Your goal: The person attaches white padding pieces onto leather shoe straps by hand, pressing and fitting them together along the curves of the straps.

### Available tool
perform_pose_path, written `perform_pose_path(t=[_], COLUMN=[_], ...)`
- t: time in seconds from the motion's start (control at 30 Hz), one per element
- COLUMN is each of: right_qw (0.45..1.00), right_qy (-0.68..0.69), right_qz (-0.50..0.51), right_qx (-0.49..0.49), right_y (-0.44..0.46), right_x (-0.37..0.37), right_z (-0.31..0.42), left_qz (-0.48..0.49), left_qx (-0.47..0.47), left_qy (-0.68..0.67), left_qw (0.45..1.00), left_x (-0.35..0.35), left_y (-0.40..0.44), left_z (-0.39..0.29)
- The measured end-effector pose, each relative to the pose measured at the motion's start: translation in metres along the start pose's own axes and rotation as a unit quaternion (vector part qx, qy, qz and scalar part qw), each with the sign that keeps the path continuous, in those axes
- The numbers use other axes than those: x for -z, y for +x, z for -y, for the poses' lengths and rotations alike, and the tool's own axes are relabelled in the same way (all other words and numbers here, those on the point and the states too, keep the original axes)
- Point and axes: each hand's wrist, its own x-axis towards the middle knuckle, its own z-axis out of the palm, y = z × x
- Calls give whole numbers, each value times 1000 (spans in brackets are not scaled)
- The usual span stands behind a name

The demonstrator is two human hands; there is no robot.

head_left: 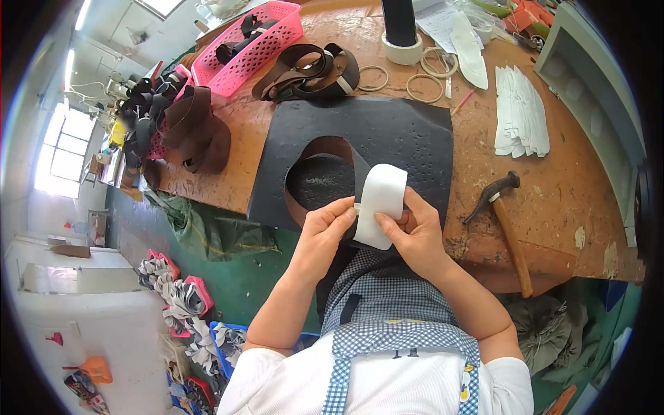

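Observation:
My right hand [418, 232] grips a smooth white curved piece [384, 200], thumb on its front face and fingers behind. Beside it, my left hand [326, 227] pinches the edge of a dark brown strap [299, 181], right where it meets the white piece. A small pale tab shows at those fingertips; what it belongs to I cannot tell. The strap bends into a wide loop over a black, pitted mat [415, 142]. Behind the white piece the strap's end is hidden.
A hammer [512, 242] lies at the right. Stacked white pieces [520, 114], rings of tape [424, 88] and coiled straps [311, 76] lie farther back on the wooden table [477, 180]. A pink basket [238, 59] and brown straps [200, 135] are at the left.

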Motion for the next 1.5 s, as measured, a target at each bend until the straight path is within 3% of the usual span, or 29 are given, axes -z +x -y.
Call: perform_pose_path(t=[0.23, 0.47, 0.8, 1.5], right_qw=[1000, 1000, 998, 998], right_qy=[-2, -7, -54, -49], right_qz=[-9, -10, -41, -30], right_qx=[0, -5, -8, -21], right_y=[0, -2, 8, 14], right_x=[-2, -6, 5, 7], right_z=[-1, 0, -4, -10], left_qz=[-31, -55, -28, -23], left_qx=[-16, -77, 11, 16], left_qy=[-9, 81, 29, 4], left_qw=[999, 992, 999, 1000], left_x=[-3, -7, 7, 16], left_y=[0, -1, -4, -4], left_z=[3, 10, 3, 13])
